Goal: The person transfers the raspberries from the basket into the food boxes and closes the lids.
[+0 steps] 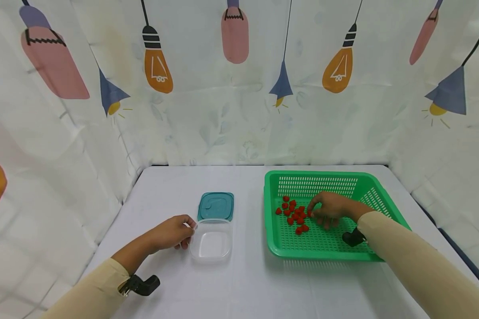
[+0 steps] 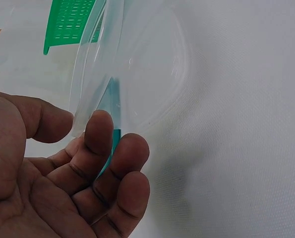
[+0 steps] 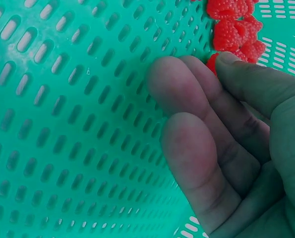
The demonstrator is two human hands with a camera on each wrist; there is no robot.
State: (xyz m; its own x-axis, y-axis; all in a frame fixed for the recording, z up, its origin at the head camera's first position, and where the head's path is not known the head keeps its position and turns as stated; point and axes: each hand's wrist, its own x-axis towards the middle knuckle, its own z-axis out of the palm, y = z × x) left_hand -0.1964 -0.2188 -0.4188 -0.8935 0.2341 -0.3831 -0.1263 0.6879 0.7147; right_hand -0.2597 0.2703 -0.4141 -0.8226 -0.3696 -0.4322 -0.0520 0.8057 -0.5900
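Observation:
My left hand [image 1: 171, 232] pinches the near-left rim of a clear plastic container [image 1: 210, 241] between thumb and fingers, its other fingers curled beneath. No contents show in the container, which sits on the white table. In the left wrist view the container's transparent wall [image 2: 149, 69] rises beyond the fingertips. My right hand [image 1: 329, 208] reaches down into a green perforated basket [image 1: 279, 250]. Its thumb and forefinger pinch a red raspberry [image 3: 212, 63], partly hidden by the thumb. More raspberries [image 3: 236, 34] lie clustered just past the fingertips, on the left part of the basket floor.
A teal lid [image 1: 216, 206] lies flat right behind the container. The white-covered table [image 1: 247, 283] spans between container and basket. A printed curtain [image 1: 239, 115] hangs behind and at both sides. The basket's raised green walls [image 1: 367, 177] surround my right hand.

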